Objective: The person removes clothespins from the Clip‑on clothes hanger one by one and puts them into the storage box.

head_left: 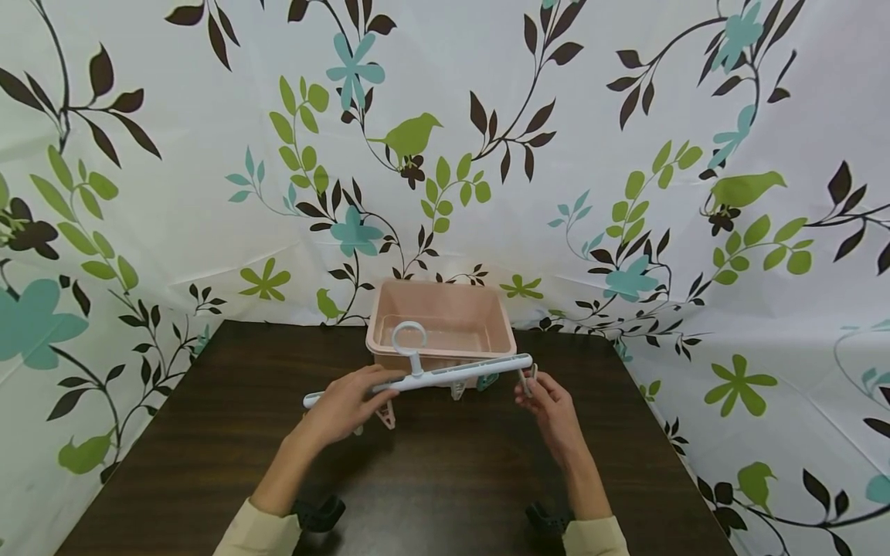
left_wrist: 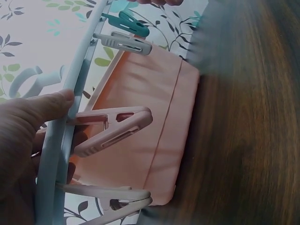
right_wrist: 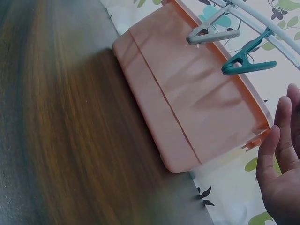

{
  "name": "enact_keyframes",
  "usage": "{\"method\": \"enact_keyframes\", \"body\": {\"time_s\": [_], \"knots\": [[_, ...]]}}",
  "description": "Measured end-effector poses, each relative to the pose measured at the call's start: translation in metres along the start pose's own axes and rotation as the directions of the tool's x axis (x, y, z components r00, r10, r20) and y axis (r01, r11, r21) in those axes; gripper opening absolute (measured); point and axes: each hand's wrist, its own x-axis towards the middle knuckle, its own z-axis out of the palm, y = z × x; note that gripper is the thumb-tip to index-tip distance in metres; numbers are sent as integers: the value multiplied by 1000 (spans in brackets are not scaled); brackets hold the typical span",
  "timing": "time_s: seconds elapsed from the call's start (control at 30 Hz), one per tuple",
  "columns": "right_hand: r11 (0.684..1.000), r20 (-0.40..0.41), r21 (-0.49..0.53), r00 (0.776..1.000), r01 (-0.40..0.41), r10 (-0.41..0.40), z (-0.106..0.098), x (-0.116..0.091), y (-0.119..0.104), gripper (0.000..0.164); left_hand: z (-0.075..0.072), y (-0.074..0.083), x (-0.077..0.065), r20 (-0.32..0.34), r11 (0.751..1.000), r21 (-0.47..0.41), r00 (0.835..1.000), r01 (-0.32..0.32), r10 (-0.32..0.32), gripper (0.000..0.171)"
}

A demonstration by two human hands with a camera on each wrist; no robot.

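My left hand (head_left: 345,405) grips a pale blue clip hanger (head_left: 480,370) left of its round hook (head_left: 410,337), thumb on top of the bar. The bar slopes up to the right in the head view. Below it dangle a beige clothespin (left_wrist: 110,197), a pink clothespin (left_wrist: 115,129), a grey clothespin (right_wrist: 213,36) and a teal clothespin (right_wrist: 248,63). At the bar's right end, my right hand (head_left: 556,413) pinches a pale clothespin (head_left: 524,382) between thumb and fingers. That clothespin is out of sight in the right wrist view.
Behind the hanger stands a pink plastic bin (head_left: 445,297), near the back edge of the dark wooden table (head_left: 445,471). A white cloth (head_left: 487,216) printed with leaves, birds and flowers hangs behind and beside the table.
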Motion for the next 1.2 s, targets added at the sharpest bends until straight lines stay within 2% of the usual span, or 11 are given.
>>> {"method": "enact_keyframes", "body": {"time_s": [0.27, 0.5, 0.77, 1.03, 1.2], "knots": [[996, 29, 94, 999, 9, -12, 0, -1, -1, 27, 1, -1, 0, -8, 999, -24, 1000, -21, 21, 37], [988, 46, 156, 999, 8, -15, 0, -1, -1, 30, 3, -2, 2, -13, 999, 1, 998, -54, 54, 37], [989, 27, 151, 1000, -12, 8, 0, -1, -4, 29, 0, -2, 6, 36, 999, 1, 998, -55, 55, 38], [970, 141, 244, 989, 2, -38, -7, -3, -6, 31, -2, -5, 10, 71, 996, -39, 994, -83, 86, 40], [954, 196, 300, 979, -12, -49, -11, -3, -10, 34, -2, -6, 10, 52, 993, -24, 992, -117, 118, 43]]}}
